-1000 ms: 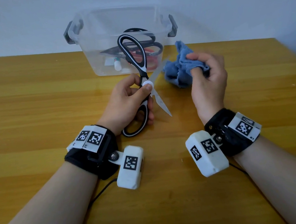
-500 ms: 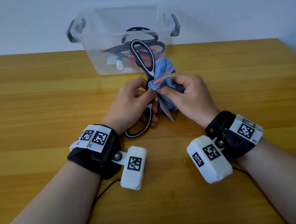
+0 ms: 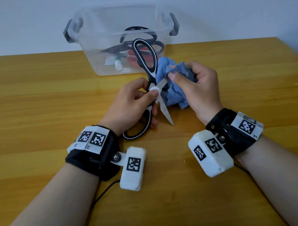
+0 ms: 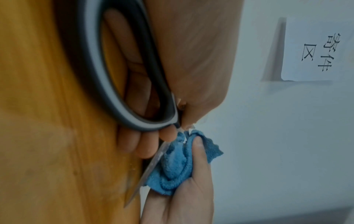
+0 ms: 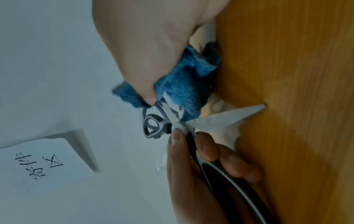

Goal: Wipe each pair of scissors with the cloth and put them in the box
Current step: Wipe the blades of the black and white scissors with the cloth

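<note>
So the wooden table (image 3: pixel 35 109) runs under both your forearms, and past your hands, at its far edge, sits the clear plastic box (image 3: pixel 121 35) with grey side latches. Inside it you can already see a couple of dark-handled scissors (image 3: pixel 138 46), something with red handles, and a small white bottle (image 3: pixel 118 64), though the wall blurs the details.

The blue cloth (image 3: pixel 174 90) is bunched up in your right hand (image 3: pixel 199 89). Your fingers are curled around it and your thumb presses a fold down onto the upper blade, so the cloth sits right between your two hands, on the right side of the scissors' pivot. The right wrist view shows the cloth wrapped over that blade close to the pivot.

The black and white scissors (image 3: pixel 147 65) are spread wide open, an X shape. Your left hand (image 3: pixel 133 105) has them: thumb pressed on the white pivot cap (image 3: pixel 154 90), other fingers curled through and around the near handle loop, which you can see nicely in the left wrist view. The far handle loop sticks up past your hands, in front of the box. The free lower blade (image 3: pixel 166 114) points back toward you, tip down near the tabletop between your wrists; I can't tell whether it touches.

There's also a paper note (image 4: pixel 314 50) on the wall with printed characters.
</note>
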Demonstrator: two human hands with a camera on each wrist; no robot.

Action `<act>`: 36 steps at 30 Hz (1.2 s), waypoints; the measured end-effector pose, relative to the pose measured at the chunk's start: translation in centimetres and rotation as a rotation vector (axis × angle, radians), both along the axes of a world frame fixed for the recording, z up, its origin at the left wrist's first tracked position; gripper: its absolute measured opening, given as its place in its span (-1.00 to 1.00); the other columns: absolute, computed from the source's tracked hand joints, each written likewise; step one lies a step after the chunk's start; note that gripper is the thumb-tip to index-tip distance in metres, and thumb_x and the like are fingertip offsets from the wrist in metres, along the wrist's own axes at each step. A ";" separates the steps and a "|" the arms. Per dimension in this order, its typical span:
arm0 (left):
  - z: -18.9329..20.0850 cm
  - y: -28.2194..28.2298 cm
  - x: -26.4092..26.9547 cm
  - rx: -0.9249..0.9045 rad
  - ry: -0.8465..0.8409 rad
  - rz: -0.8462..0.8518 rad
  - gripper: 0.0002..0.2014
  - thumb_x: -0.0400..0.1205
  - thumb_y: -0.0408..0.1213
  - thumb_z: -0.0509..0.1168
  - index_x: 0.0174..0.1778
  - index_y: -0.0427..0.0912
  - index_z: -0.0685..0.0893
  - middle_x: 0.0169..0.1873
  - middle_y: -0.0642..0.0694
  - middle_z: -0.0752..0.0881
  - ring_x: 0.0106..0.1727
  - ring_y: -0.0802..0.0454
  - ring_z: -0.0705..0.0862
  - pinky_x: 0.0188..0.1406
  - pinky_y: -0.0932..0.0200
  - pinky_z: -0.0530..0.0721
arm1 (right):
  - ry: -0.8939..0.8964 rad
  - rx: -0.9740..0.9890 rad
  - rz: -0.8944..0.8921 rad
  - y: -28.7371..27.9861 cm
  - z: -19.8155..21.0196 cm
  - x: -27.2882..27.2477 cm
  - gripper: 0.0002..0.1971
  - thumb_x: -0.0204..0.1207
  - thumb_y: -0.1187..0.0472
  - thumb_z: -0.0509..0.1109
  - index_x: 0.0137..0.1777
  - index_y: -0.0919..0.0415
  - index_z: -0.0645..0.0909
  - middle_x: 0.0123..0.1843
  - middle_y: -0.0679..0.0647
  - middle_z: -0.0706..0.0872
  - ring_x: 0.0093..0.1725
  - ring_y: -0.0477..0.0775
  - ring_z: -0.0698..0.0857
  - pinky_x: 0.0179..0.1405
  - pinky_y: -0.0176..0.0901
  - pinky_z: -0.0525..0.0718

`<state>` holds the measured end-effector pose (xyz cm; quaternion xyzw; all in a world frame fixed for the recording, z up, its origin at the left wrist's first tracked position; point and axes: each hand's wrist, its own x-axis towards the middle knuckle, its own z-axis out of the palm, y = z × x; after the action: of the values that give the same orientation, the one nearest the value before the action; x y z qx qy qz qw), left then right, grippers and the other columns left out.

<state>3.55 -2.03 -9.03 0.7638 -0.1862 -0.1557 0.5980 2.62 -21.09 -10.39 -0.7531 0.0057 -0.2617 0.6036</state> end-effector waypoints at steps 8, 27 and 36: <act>-0.1 0.0 0.1 -0.026 0.004 0.019 -0.82 0.84 -0.24 0.23 -0.01 -0.25 0.49 -0.43 -0.19 0.73 -0.48 -0.27 0.78 -0.50 -0.05 0.77 | -0.094 0.013 -0.158 -0.7 0.0 0.0 -0.95 0.59 0.25 0.46 -0.07 0.20 0.75 -0.19 -0.09 0.79 -0.15 -0.08 0.78 -0.17 0.00 0.80; -0.7 0.0 0.5 -0.173 0.004 0.082 -0.87 0.85 -0.30 0.19 0.04 -0.27 0.49 -0.46 -0.17 0.70 -0.53 -0.23 0.73 -0.46 0.03 0.71 | -0.158 -0.304 0.115 -0.2 -0.7 0.4 -0.66 0.47 0.41 0.59 0.20 0.10 0.79 0.16 0.22 0.57 0.25 0.16 0.64 0.27 -0.27 0.63; -0.7 -0.3 0.4 -0.107 0.008 0.105 -0.73 0.86 -0.23 0.20 0.20 -0.44 0.47 -0.43 -0.17 0.73 -0.47 -0.27 0.79 -0.32 -0.44 0.71 | -0.159 -0.197 0.269 0.6 0.2 -0.6 -0.69 0.55 0.32 0.45 0.23 0.02 0.56 0.14 0.09 0.59 0.14 0.02 0.65 0.16 -0.09 0.66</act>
<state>4.00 -2.30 -9.74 0.7389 -0.1517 -0.1170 0.6460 1.97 -20.46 -10.24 -0.7795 -0.1684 -0.2367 0.5550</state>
